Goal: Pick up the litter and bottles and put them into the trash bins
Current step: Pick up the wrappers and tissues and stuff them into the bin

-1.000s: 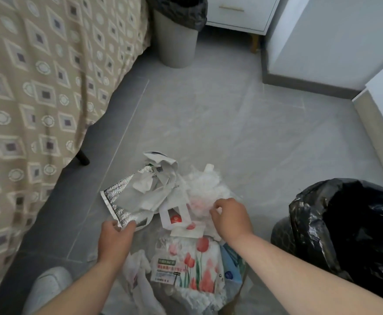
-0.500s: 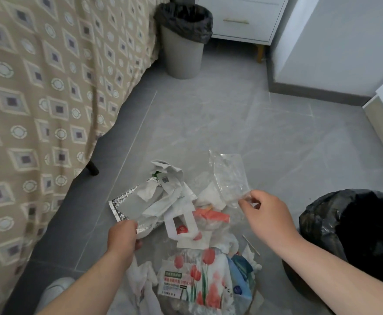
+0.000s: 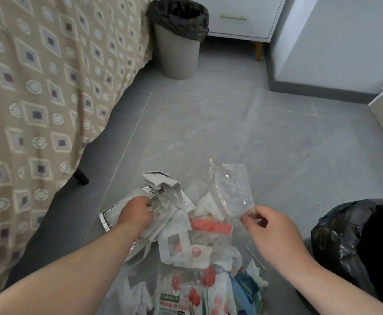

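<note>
Head view, right hand (image 3: 274,233) pinching clear bag (image 3: 231,187) (above the litter pile (image 3: 186,246)), left hand (image 3: 136,214) gripping crumpled paper (image 3: 163,185)

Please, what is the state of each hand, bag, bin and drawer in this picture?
left hand: grips crumpled white paper on the pile.
right hand: pinches the clear plastic bag.
clear plastic bag: held up above the pile.
grey bin: upright, open, black liner.
near bin: open, black liner.
drawer: closed.
</note>
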Motion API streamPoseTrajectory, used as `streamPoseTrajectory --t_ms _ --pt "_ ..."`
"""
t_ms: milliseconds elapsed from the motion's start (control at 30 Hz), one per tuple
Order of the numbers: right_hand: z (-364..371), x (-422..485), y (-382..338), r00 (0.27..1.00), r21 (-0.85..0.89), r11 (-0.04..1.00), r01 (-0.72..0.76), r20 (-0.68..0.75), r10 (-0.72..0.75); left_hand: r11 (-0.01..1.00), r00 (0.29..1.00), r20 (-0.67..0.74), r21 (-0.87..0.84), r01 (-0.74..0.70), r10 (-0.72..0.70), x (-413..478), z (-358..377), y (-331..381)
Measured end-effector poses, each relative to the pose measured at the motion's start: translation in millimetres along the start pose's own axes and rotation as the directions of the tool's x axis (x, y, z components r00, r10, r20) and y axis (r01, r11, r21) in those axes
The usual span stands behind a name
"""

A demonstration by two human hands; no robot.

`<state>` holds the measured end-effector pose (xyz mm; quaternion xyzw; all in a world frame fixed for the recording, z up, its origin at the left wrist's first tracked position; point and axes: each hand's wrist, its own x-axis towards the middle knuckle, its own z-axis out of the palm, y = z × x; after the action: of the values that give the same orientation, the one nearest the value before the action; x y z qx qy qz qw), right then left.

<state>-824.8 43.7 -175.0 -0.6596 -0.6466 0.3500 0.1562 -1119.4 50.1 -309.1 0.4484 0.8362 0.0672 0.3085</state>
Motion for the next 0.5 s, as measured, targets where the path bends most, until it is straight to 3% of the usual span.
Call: streamPoseTrajectory --t_ms 233,300,367,433,500 --pt "-15.1 -9.9 -9.8 1.000 0.064 0.998 0.020 -0.002 -0.020 0.990 1.000 -0.018 -0.139 0.011 -0.014 -7.9 -0.1 -14.4" --pt "-19.0 -13.2 -11.7 1.000 0.080 0.996 0.027 0.000 -0.027 0.966 0.998 -0.029 -0.252 0.054 -0.064 -12.9 -3.0 -10.4" --pt "-23.5 -15.7 -14.2 1.000 0.096 0.995 0.027 -0.003 -0.027 0.863 0.991 -0.016 -0.494 0.108 -0.133 -21.8 -10.5 -2.2" --pt "-32.3 -18.6 -20.3 0.999 0.112 0.993 0.032 -0.015 -0.030 0.668 0.983 0.045 -0.728 0.155 -0.179 -34.7 -21.8 6.3" --pt "-46.1 -22.4 -30.1 0.999 0.149 0.988 0.040 -0.027 -0.036 0.567 0.981 0.070 -0.808 0.161 -0.179 -50.6 -38.1 12.4"
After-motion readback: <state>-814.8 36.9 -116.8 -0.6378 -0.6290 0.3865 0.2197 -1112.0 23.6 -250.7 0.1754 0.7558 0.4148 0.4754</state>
